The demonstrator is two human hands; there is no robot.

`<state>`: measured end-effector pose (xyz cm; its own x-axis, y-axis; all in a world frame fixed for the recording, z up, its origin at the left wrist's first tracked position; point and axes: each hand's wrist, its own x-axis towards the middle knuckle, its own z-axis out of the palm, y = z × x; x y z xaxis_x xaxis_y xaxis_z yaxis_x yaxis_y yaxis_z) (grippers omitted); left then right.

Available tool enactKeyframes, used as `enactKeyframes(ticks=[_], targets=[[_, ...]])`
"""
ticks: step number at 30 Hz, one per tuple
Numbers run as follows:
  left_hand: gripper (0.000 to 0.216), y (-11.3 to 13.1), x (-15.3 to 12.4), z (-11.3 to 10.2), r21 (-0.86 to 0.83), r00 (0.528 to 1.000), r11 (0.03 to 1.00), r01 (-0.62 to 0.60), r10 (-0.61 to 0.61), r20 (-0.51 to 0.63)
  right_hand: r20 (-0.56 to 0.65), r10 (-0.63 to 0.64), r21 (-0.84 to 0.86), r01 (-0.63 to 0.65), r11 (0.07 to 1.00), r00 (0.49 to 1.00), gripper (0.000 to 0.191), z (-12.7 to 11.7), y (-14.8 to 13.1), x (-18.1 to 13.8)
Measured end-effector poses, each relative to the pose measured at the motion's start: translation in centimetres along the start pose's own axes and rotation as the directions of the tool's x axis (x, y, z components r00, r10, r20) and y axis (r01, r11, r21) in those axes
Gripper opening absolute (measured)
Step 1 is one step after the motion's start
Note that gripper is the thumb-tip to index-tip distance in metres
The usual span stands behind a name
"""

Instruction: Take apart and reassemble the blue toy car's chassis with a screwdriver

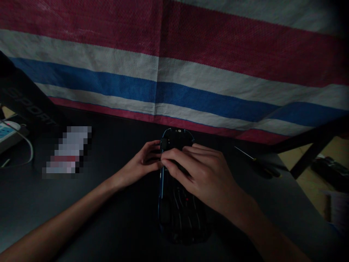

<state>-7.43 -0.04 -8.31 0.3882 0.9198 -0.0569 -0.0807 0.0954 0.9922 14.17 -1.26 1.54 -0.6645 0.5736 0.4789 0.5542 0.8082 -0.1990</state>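
A toy car [181, 214] with a dark underside and blue edges lies wheels up on the black table. Thin wires or ridged lines run along its underside, with a small red spot among them. At the car's left side, my left hand [147, 158] is closed, its fingertips gripping the edge near a wheel. My right hand [197, 165] reaches over the car from the right with thumb and forefinger pinched together at the left edge. Whatever sits between those fingertips is too small or hidden to make out.
A screwdriver [256, 162] lies to the right on the table [117, 218]. On the left are a blurred-out flat item [68, 151], a power strip [12, 133] with a white cable, and a dark object marked SPORT [29, 103]. Striped sheeting [163, 72] hangs behind.
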Motion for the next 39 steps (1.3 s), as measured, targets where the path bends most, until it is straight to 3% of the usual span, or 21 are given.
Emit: enactKeyframes(ticks=[4, 6, 10, 16, 21, 25, 31, 33, 39], targets=[[0.059, -0.5, 0.2, 0.1, -0.057, 1.0, 0.998, -0.003, 0.003, 0.002, 0.024, 0.091, 0.057, -0.092, 0.994, 0.996, 0.018, -0.3, -0.1, 0.0], [0.056, -0.7, 0.3, 0.2, -0.07, 1.0, 0.998, -0.004, 0.004, 0.007, 0.035, 0.069, 0.104, -0.073, 0.992, 0.997, 0.026, -0.3, 0.1, 0.0], [0.06, -1.0, 0.3, 0.0, -0.081, 1.0, 0.996, -0.03, 0.031, 0.005, 0.06, 0.019, 0.141, -0.028, 0.99, 0.998, 0.024, -0.2, 0.3, 0.1], [0.067, -0.8, 0.3, 0.0, -0.072, 1.0, 0.997, -0.007, 0.007, 0.003, -0.028, 0.127, 0.042, -0.126, 0.991, 0.992, 0.01, 0.3, 0.1, -0.3], [0.062, -0.6, 0.3, 0.4, -0.077, 1.0, 0.997, 0.013, -0.015, -0.023, -0.12, 0.227, -0.095, -0.239, 0.966, 0.966, 0.018, 0.7, 0.0, -0.8], [0.065, -0.5, 0.2, 0.4, -0.073, 0.999, 0.997, 0.019, -0.022, -0.044, -0.053, 0.172, -0.084, -0.176, 0.981, 0.984, 0.009, -0.1, 0.5, -0.9], [0.065, -0.6, 0.2, 0.4, -0.079, 1.0, 0.997, 0.004, -0.006, -0.021, 0.027, 0.018, 0.007, -0.019, 1.0, 0.999, 0.01, -1.2, 1.3, -0.4], [0.065, -0.6, 0.1, 0.3, -0.073, 1.0, 0.997, -0.003, 0.003, -0.013, 0.015, 0.034, -0.013, -0.034, 0.999, 0.999, 0.005, -0.9, 1.0, -0.4], [0.065, -0.4, 0.2, 0.2, -0.04, 1.0, 0.999, -0.014, 0.013, -0.018, -0.16, 0.08, -0.136, -0.102, 0.985, 0.984, 0.028, 0.6, -0.1, -0.8]])
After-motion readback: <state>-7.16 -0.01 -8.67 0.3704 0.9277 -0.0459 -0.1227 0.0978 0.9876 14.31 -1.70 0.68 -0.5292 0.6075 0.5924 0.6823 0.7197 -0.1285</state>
